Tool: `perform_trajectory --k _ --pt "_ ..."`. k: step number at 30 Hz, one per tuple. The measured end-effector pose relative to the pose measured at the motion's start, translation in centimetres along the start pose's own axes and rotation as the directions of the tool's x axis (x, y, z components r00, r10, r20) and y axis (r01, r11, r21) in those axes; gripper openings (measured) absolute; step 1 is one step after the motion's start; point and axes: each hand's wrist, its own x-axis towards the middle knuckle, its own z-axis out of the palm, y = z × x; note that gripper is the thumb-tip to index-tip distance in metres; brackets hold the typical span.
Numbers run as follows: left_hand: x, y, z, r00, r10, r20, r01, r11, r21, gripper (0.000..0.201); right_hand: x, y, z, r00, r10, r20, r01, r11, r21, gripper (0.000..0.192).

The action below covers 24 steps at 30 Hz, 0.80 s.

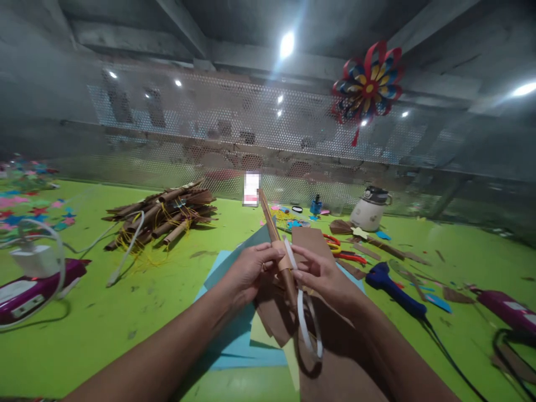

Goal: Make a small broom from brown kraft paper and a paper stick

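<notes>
Two hands at frame centre: my left hand (251, 271) pinches the brown paper roll (277, 245) steady above the bench (125, 312); my right hand's (320, 273) fingers, closed, hold white tape (302, 304) wrapping it.

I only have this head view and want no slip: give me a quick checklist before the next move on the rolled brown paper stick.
1. Left hand grips the rolled brown paper stick: ok.
2. Right hand pinches the white strip at the stick: ok.
3. Strip's loose end hangs free, untangled: ok.
4. Strip stuck down: cannot tell.
5. Blue glue gun on the green table, apart from both hands: ok.
6. Blue paper sheets lie under the hands: ok.
</notes>
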Motion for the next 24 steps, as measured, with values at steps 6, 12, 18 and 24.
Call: perform_trajectory --k 6,12,18,24 --pt "-0.4 -0.3 0.6 0.999 0.052 0.002 -0.052 0.997 0.060 0.020 -0.2 -1.4 0.0 0.994 0.106 -0.020 -0.107 0.993 -0.042 0.063" --pt "-0.9 0.2 1.1 0.991 0.132 0.033 -0.133 0.990 0.036 0.019 -0.2 -1.2 -0.2 0.966 0.179 -0.188 -0.186 0.982 -0.022 0.058" --pt "-0.8 -0.3 0.9 0.991 0.067 0.118 -0.084 0.986 0.142 0.015 0.7 -1.3 -0.3 0.943 -0.151 -0.296 0.110 0.982 -0.151 0.032" --pt "-0.5 -0.7 0.6 0.992 0.002 0.128 -0.025 0.984 0.177 0.015 1.3 -1.2 -0.3 0.927 -0.177 -0.330 0.130 0.979 -0.159 0.027"
